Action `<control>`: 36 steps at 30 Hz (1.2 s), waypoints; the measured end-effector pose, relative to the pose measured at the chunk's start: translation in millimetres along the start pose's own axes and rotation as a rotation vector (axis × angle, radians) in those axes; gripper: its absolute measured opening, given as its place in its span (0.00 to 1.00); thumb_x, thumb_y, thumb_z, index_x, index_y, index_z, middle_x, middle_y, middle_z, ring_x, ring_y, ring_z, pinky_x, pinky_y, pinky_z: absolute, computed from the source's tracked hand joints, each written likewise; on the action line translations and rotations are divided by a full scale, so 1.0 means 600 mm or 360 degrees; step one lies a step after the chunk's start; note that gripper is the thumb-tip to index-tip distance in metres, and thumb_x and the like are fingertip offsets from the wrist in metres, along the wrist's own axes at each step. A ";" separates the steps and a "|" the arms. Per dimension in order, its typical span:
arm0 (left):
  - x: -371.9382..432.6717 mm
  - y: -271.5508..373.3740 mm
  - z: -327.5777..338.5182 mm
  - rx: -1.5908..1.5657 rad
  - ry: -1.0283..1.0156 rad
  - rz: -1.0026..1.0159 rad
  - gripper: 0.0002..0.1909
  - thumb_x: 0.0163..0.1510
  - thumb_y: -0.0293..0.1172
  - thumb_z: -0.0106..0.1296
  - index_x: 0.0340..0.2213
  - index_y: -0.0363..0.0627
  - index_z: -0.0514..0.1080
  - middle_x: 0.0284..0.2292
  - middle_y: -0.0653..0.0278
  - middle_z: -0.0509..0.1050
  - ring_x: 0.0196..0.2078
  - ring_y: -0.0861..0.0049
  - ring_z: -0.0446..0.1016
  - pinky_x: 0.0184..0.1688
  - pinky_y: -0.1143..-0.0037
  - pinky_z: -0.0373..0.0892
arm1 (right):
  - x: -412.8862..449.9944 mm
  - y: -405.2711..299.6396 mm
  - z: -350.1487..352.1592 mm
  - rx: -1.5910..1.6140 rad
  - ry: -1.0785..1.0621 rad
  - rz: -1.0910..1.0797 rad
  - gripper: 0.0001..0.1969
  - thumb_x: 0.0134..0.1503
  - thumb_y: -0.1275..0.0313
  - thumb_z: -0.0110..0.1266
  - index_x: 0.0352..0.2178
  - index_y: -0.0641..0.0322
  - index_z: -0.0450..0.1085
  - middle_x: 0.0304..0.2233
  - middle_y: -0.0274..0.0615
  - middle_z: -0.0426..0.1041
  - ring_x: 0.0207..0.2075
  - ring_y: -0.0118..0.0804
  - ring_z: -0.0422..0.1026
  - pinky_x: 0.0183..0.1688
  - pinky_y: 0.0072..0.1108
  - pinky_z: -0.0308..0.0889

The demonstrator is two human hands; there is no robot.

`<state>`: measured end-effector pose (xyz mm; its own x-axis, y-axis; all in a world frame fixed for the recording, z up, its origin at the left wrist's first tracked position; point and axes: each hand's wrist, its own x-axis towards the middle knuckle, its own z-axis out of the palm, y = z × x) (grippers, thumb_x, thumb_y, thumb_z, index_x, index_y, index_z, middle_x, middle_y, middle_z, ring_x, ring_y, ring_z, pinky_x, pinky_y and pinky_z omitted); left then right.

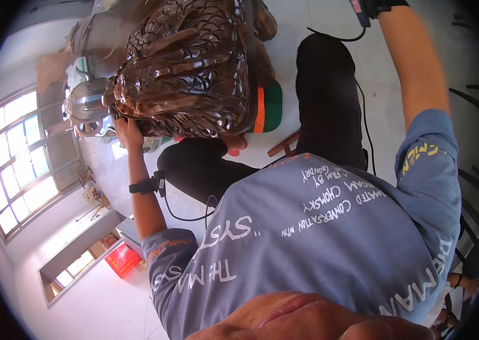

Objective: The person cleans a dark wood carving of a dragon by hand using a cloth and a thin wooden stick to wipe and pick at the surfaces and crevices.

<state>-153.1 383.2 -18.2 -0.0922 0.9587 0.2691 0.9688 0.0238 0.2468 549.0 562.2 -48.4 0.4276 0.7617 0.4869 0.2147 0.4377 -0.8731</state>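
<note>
My left hand [129, 134] is at the near left edge of a large, glossy, dark brown wooden carving [188, 68] with scale-like relief. The fingertips are partly hidden at the carving's edge, so their grip is unclear. Just beyond this hand, a shiny metal kettle [88, 102] with a curved handle lies close against the carving's left end. My right forearm reaches up to the top edge, a black band at its wrist, and my right hand is out of view. Both wrists have black bands with cables. My knees, in black trousers, are bent beside the carving.
A green and orange item [270, 106] shows beside the carving, near a reddish wooden leg [284, 144]. A black cable [364, 123] runs along my right leg. Dark curved furniture legs [473, 100] stand at the right. Another person's hand [471, 285] appears lower right. A red bag [123, 260] is lower left.
</note>
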 end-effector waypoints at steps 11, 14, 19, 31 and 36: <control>0.002 -0.027 -0.012 0.0223 -0.0041 0.0145 0.29 0.64 0.50 0.39 0.56 0.40 0.70 0.58 0.47 0.69 0.62 0.49 0.62 0.64 0.60 0.57 | -0.138 -0.069 0.217 0.0242 -0.0447 0.0115 0.06 0.57 0.81 0.52 0.26 0.64 0.74 0.22 0.33 0.74 0.26 0.26 0.72 0.31 0.25 0.67; -0.002 -0.027 -0.008 0.0290 -0.0037 0.0145 0.30 0.65 0.51 0.39 0.57 0.40 0.69 0.59 0.48 0.68 0.63 0.49 0.61 0.65 0.61 0.56 | -0.176 -0.093 0.205 0.0575 -0.0741 -0.0074 0.10 0.48 0.88 0.47 0.25 0.61 0.69 0.23 0.33 0.71 0.26 0.29 0.69 0.30 0.24 0.66; 0.009 0.054 0.011 0.0140 -0.0120 0.0063 0.30 0.66 0.53 0.39 0.59 0.45 0.66 0.61 0.51 0.65 0.64 0.51 0.61 0.63 0.61 0.58 | -0.256 -0.134 0.116 0.0398 -0.1300 0.0562 0.11 0.50 0.82 0.56 0.36 0.64 0.68 0.26 0.38 0.73 0.30 0.32 0.74 0.34 0.24 0.71; 0.011 0.035 0.001 0.0105 0.0139 0.0289 0.24 0.66 0.50 0.42 0.51 0.44 0.71 0.58 0.50 0.67 0.57 0.48 0.67 0.56 0.58 0.63 | -0.178 -0.440 -0.168 0.0676 -0.0803 0.0934 0.08 0.61 0.77 0.53 0.42 0.65 0.71 0.38 0.45 0.79 0.38 0.39 0.80 0.45 0.30 0.77; -0.007 0.061 -0.011 0.0112 0.0122 0.0202 0.25 0.66 0.50 0.42 0.49 0.41 0.71 0.57 0.49 0.68 0.58 0.48 0.66 0.57 0.59 0.62 | -0.377 -0.304 0.064 0.1359 -0.0212 0.1191 0.08 0.62 0.74 0.54 0.42 0.62 0.73 0.39 0.40 0.78 0.39 0.35 0.78 0.45 0.28 0.76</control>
<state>-118.9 378.1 -3.9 0.0175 0.9309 0.3648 0.9873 -0.0738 0.1409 379.4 328.5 1.3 0.0895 0.9904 -0.1052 -0.7434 -0.0038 -0.6688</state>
